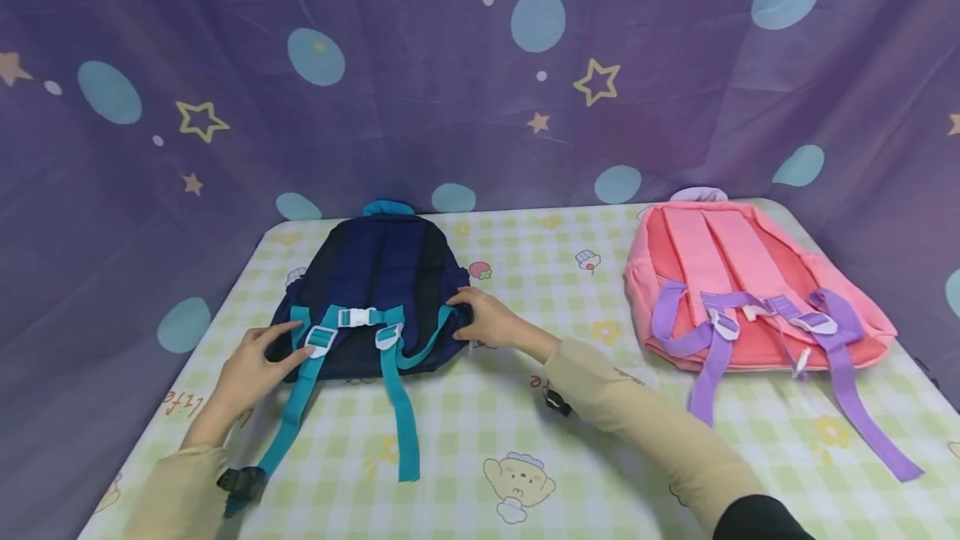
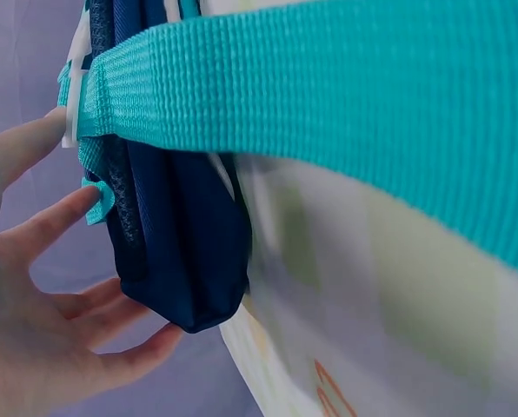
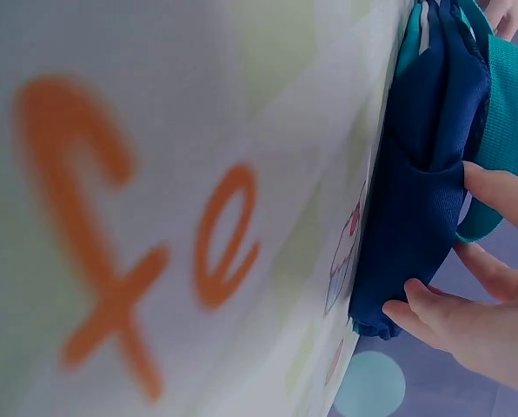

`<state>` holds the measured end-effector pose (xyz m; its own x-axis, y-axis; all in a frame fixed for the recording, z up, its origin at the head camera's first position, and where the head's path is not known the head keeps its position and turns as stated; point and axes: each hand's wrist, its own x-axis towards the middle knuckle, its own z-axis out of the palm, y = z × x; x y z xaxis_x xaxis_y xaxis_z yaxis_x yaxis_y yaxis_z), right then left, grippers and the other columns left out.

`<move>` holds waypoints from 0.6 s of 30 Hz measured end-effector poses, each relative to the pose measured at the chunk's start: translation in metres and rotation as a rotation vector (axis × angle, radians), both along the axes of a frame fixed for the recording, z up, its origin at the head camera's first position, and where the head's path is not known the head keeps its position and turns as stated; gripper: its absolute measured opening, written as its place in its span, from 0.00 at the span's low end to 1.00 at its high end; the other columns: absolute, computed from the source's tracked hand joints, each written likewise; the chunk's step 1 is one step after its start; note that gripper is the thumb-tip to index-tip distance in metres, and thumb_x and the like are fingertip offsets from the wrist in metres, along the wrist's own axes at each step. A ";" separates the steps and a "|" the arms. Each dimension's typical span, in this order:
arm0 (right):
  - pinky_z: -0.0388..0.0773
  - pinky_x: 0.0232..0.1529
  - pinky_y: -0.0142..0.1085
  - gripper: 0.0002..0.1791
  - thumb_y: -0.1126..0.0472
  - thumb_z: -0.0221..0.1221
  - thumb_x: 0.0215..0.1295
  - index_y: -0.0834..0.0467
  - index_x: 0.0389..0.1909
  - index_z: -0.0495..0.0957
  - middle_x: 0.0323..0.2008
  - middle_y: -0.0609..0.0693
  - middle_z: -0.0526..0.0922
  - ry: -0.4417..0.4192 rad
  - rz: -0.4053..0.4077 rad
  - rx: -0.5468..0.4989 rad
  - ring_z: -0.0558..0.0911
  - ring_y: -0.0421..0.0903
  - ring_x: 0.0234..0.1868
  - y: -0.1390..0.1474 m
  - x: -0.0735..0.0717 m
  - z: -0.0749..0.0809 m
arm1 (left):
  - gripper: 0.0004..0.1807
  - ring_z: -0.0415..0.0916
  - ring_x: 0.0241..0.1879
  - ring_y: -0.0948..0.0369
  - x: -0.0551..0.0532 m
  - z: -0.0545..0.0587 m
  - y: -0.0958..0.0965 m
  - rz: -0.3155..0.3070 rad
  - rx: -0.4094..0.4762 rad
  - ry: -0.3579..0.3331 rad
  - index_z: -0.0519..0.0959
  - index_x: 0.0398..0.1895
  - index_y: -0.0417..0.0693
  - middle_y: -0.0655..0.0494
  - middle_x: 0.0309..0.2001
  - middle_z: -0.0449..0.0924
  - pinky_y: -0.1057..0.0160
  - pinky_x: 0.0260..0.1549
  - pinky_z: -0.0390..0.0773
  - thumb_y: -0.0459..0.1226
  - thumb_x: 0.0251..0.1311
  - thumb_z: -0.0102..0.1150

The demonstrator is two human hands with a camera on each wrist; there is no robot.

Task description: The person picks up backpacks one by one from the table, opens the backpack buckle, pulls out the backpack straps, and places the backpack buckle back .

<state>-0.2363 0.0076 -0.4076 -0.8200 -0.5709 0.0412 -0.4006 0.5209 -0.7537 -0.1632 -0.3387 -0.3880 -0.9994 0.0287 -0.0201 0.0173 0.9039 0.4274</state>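
A navy backpack (image 1: 356, 273) lies back side up at the left of the table, teal straps and white buckles showing. My left hand (image 1: 251, 369) is at its lower left edge, fingers spread. The thumb touches a white strap slider (image 1: 321, 341) and the index finger a teal tab, while other fingers lie along the side in the left wrist view. At the opposite edge, my right hand (image 1: 491, 323) grips the bag's side by the pocket (image 3: 420, 204), close to a teal strap (image 3: 508, 113). A pink backpack (image 1: 690, 248) with purple straps lies farther right.
A checked cloth with cartoon prints covers the table (image 1: 450, 457). Behind it hangs a purple curtain (image 1: 420, 107) with stars and blue ovals. Teal strap tails (image 1: 405, 432) stretch toward the near edge. A small black object (image 1: 557, 402) sits beside the right sleeve.
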 end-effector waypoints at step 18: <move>0.61 0.67 0.51 0.27 0.71 0.66 0.54 0.72 0.57 0.73 0.65 0.74 0.64 0.063 -0.033 0.041 0.64 0.67 0.67 0.049 0.010 0.003 | 0.32 0.70 0.51 0.31 0.001 -0.003 0.050 -0.082 -0.020 0.114 0.71 0.64 0.38 0.21 0.56 0.64 0.34 0.44 0.71 0.47 0.62 0.64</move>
